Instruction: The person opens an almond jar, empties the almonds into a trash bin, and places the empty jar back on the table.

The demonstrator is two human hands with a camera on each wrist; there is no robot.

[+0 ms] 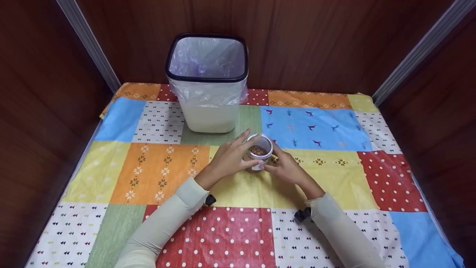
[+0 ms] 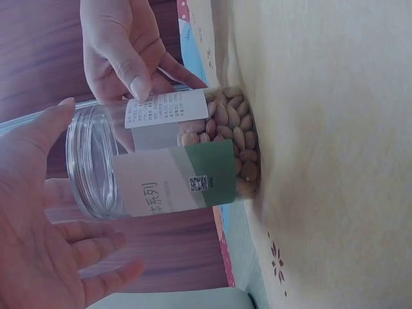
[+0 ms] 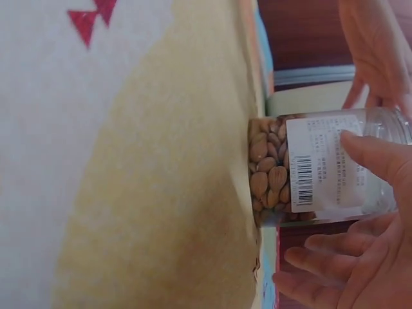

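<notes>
A clear plastic jar of almonds (image 1: 257,150) stands upright on the patterned tablecloth, its mouth uncovered. Almonds (image 2: 222,125) fill its lower part, and a green and white label (image 2: 177,180) wraps one side. My right hand (image 1: 286,167) holds the jar from the right, its thumb (image 3: 373,154) on the white barcode label and its fingers round the far side. At the rim on the left is my left hand (image 1: 232,154), thumb beside the mouth and fingers loosely spread around the jar in the left wrist view.
Behind the jar stands a white bin (image 1: 212,115) with a black rim and a clear plastic liner. Brown wood-look panels (image 1: 316,44) enclose the table at the back and sides. The patchwork tablecloth (image 1: 223,234) covers the tabletop.
</notes>
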